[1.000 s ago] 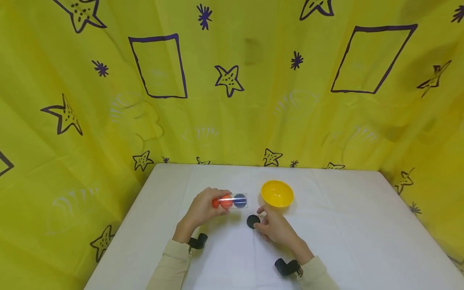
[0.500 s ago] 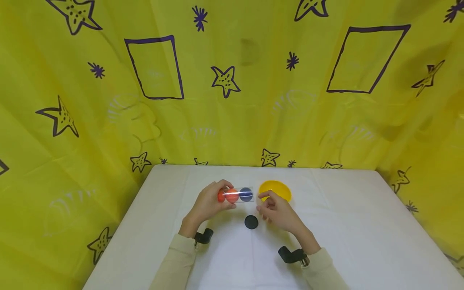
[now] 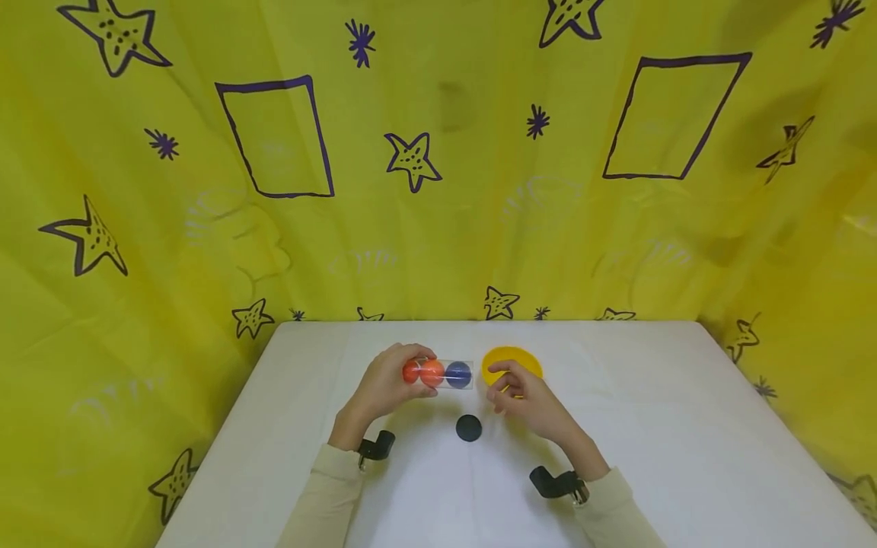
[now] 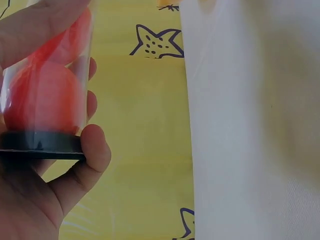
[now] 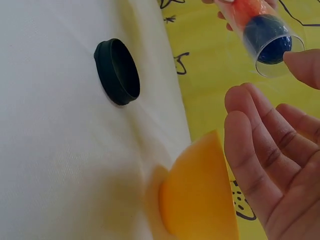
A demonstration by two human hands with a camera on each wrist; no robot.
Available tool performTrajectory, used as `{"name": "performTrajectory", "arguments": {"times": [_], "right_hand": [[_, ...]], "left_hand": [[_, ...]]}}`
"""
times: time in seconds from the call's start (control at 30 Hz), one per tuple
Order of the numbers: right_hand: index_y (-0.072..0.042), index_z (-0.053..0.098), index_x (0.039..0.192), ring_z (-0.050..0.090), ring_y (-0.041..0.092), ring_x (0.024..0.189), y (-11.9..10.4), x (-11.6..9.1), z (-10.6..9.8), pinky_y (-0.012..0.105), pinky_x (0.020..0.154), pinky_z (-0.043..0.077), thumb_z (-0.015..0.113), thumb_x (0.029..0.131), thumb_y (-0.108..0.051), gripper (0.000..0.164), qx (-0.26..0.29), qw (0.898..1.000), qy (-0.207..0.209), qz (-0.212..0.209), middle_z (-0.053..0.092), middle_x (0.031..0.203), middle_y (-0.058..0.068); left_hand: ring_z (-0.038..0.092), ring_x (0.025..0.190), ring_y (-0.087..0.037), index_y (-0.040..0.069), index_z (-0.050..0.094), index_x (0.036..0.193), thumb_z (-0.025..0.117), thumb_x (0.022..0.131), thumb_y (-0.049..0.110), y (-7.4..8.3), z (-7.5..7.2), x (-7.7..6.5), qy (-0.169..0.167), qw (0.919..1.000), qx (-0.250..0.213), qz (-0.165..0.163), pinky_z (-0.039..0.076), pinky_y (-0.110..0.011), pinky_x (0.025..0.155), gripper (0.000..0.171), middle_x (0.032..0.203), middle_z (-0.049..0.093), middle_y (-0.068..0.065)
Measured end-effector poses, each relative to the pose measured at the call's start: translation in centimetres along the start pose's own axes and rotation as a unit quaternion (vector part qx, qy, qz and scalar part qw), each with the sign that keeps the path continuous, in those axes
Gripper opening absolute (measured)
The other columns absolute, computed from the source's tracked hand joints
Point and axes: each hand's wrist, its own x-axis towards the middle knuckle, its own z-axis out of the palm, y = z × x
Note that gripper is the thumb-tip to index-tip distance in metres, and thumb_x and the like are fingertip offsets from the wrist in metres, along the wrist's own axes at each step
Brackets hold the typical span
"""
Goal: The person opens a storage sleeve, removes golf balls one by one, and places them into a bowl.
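Note:
My left hand (image 3: 389, 387) grips a clear plastic tube (image 3: 445, 364) held sideways above the table. Inside lie two orange-red balls (image 4: 44, 97) and a dark blue ball (image 3: 458, 374) nearest the open right end. A black cap (image 4: 40, 142) closes the tube's other end, within my left palm. My right hand (image 3: 530, 403) hovers with loosely bent fingers by the open end, holding nothing. In the right wrist view its thumb overlaps the tube's rim and its palm shows bare. A loose black lid (image 3: 469, 428) lies on the table below, hollow side up.
A yellow bowl (image 3: 510, 352) stands on the white-covered table (image 3: 651, 426), behind my right hand and partly hidden by it. A yellow curtain (image 3: 438, 251) with drawn stars hangs beyond the table's back edge and at both sides.
My right hand has left the black lid on the table and moved up toward the tube's open end, in front of the bowl. The left hand with the tube rose slightly, then came back down.

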Motion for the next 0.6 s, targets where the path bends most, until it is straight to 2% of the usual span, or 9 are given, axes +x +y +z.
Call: {"name": "performTrajectory", "arguments": {"times": [0.13, 0.33, 0.6], "right_hand": [[-0.003, 0.049, 0.139, 0.069, 0.034, 0.087, 0.0, -0.2, 0.3, 0.029, 0.074, 0.059, 0.069, 0.099, -0.022, 0.049, 0.010, 1.000, -0.003, -0.015, 0.070, 0.108, 0.017], [-0.003, 0.045, 0.144, 0.069, 0.035, 0.091, 0.2, -0.2, 1.0, 0.028, 0.077, 0.060, 0.067, 0.100, -0.019, 0.051, 0.057, 0.998, -0.020, -0.028, 0.067, 0.119, 0.024], [-0.002, 0.047, 0.142, 0.068, 0.022, 0.088, 1.0, 0.1, 2.5, 0.030, 0.080, 0.060, 0.065, 0.102, -0.021, 0.048, 0.102, 0.994, -0.034, -0.024, 0.066, 0.120, 0.028]], "left_hand": [[0.060, 0.097, -0.014, 0.019, 0.072, 0.115, 0.096, 0.070, 0.023, 0.3, -0.1, -0.2, 0.003, 0.9997, -0.017, 0.016, 0.053, -0.038, 0.089, 0.051, 0.109, 0.072, 0.004], [0.059, 0.100, -0.013, 0.019, 0.072, 0.115, 0.096, 0.070, 0.021, 0.7, -0.2, -0.4, 0.003, 0.9995, -0.029, 0.013, 0.054, -0.036, 0.090, 0.051, 0.112, 0.071, 0.003], [0.057, 0.098, -0.013, 0.018, 0.072, 0.114, 0.096, 0.070, 0.018, 0.5, 0.0, -0.5, -0.006, 0.9997, -0.017, 0.018, 0.053, -0.034, 0.086, 0.050, 0.110, 0.071, 0.003]]}}
